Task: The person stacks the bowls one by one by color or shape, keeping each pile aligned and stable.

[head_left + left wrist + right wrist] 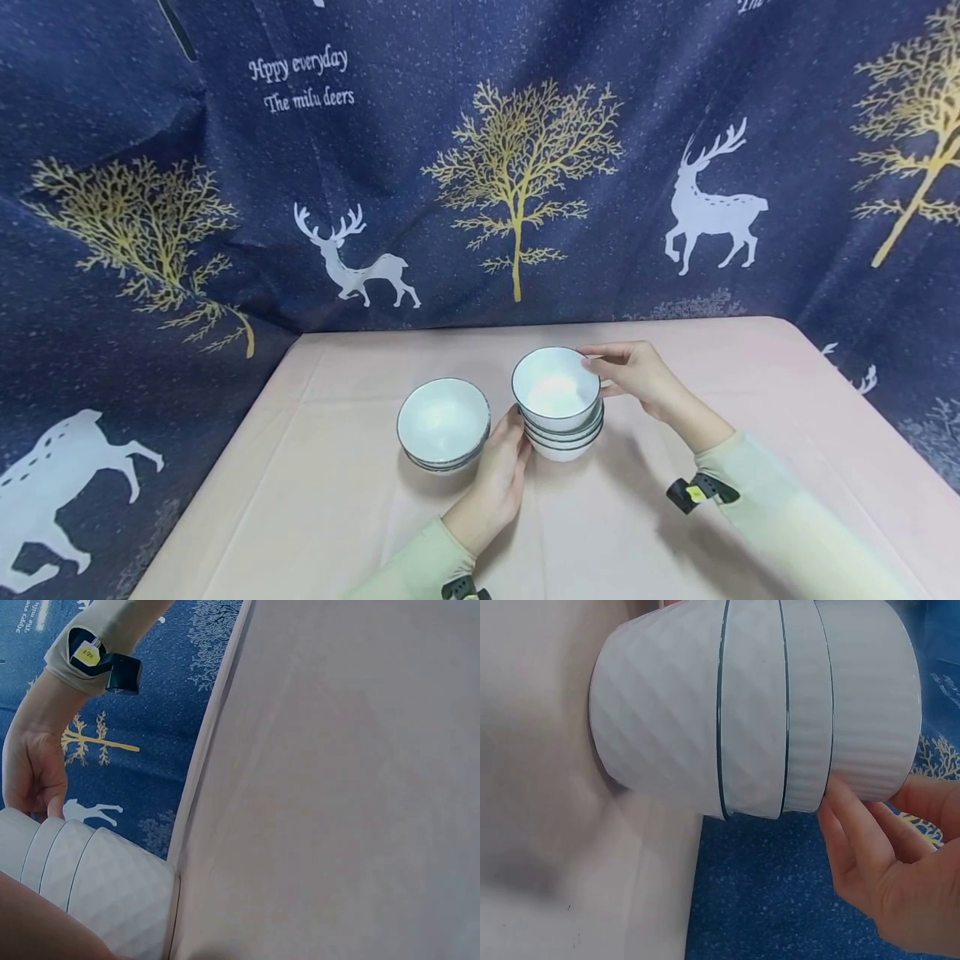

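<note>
A stack of several white bowls with dark rims (562,450) stands right of the table's middle. My right hand (636,377) pinches the top bowl (555,387) at its right rim, thumb inside and fingers outside. In the right wrist view this ribbed top bowl (874,697) shows more of its wall than the bowl just under it, and the lower bowls (664,709) have a diamond pattern. My left hand (495,471) holds the stack's left side; its fingertips are partly hidden. The left wrist view shows the stacked bowls (120,892) side-on.
A second, lower stack of white bowls (442,421) stands just left of my left hand. Pale pink cloth covers the table (337,500). Behind it hangs a dark blue curtain (465,283) with deer and trees.
</note>
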`<state>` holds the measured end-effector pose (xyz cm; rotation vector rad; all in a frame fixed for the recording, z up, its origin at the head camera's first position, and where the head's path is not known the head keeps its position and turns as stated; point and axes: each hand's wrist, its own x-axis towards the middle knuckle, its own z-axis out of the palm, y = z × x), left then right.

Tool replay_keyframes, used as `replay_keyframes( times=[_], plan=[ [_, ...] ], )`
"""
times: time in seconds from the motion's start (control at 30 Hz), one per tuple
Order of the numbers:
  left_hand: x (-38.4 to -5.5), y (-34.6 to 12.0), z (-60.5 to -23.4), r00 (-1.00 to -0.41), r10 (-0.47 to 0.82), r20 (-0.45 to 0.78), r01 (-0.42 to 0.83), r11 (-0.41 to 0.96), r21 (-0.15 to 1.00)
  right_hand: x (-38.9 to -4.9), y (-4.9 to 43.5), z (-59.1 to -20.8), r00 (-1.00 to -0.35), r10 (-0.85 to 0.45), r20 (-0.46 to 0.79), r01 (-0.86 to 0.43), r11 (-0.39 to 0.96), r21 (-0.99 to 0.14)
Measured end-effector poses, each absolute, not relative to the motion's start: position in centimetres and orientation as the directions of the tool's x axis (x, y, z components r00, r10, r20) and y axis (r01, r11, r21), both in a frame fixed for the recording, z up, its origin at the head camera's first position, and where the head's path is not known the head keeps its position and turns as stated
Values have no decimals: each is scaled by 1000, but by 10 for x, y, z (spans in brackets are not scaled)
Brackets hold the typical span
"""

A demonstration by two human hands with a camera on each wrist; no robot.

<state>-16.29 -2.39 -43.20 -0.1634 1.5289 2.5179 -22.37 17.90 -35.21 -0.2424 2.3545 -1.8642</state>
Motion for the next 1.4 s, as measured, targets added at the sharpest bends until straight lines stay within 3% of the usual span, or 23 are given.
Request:
replay_keyframes(
  times=[0.83,1.4],
  plan=[
    [-164,-23,-432,-977,104,-185,-213,-467,858,-228,181,-349,-989,-149,-7,-51,384,-922],
    [-162,-22,-430,-977,72,-203,-214,-423,880,-225,184,-360,-988,-156,19,-73,352,-933]
  ],
)
